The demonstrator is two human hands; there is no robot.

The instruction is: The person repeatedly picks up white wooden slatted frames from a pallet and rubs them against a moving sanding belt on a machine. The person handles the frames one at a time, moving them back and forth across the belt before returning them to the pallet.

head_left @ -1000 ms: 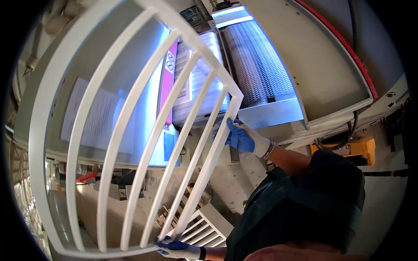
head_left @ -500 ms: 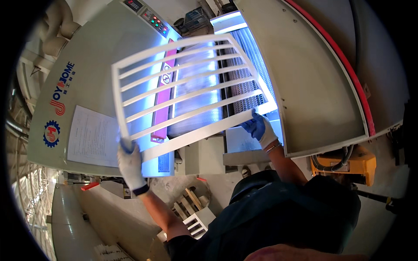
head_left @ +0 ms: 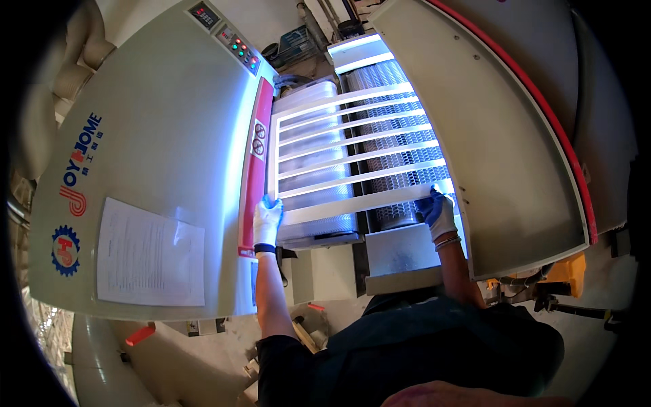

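Note:
A white slatted frame (head_left: 359, 203) lies level over the belts between two machine housings. My left hand (head_left: 268, 220), in a white glove with blue fingertips, grips its near left corner. At the near right corner, my right hand (head_left: 437, 214) in a matching glove holds the near rail, fingers curled around it. Beneath the frame's left part is a belt section covered by clear ribbed sheet (head_left: 312, 229). Under the right part runs a metal mesh belt (head_left: 395, 216). The frame's right end meets the brightly lit edge of the right housing, which seems to cover part of it.
On the left stands a grey-green housing (head_left: 169, 149) with a red strip (head_left: 252, 183), a button panel (head_left: 241, 51) and a taped paper sheet (head_left: 150, 254). The right housing (head_left: 502, 156) has a red rim. A yellow machine part (head_left: 568, 275) sits beyond it.
The frame has come down from a tilted, raised position and shifted right, now level above the belts. Both my hands moved right with it, still gripping its near corners.

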